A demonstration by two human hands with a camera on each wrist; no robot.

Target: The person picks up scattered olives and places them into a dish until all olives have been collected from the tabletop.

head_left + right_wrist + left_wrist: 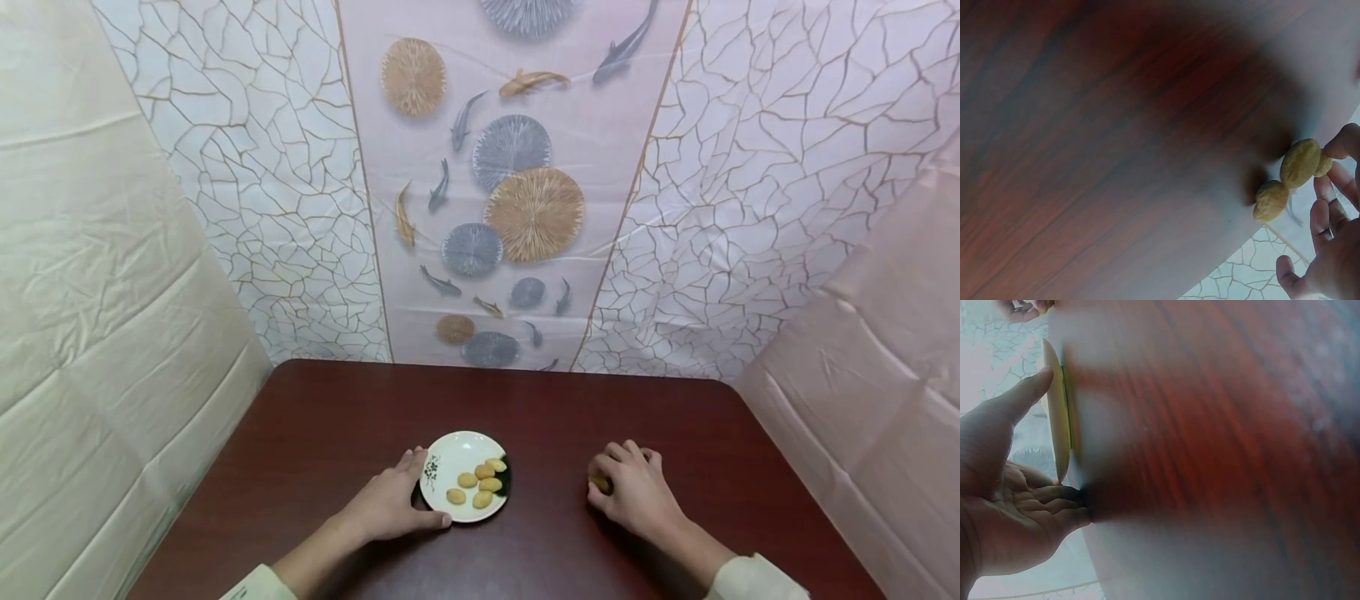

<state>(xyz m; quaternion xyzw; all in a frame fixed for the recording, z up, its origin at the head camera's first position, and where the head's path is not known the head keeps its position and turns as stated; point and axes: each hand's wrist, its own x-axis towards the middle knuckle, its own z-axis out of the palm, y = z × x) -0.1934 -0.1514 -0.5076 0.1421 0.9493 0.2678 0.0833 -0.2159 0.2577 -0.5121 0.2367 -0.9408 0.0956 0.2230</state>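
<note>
A round white plate (463, 448) with a dark floral print sits on the table, carrying several oval yellowish pieces (467, 480). My left hand (390, 500) is at the plate's left side, its thumb along the near rim and its nearly straight fingers at the left rim. To the right of the plate, my right hand (636, 492) is low over the table with its fingers bent round a small yellow-brown piece (600, 482). In the right wrist view, thumb and fingertip pinch a wrinkled oval piece (1323, 164); two similar ones, a larger oval (1300, 163) and a smaller one (1270, 200), lie against it.
The dark red-brown table (525, 408) has rounded far corners. Behind it hangs a patterned cloth backdrop (480, 200) with fish and round shapes. Pale cloth walls (112, 333) slope along both sides.
</note>
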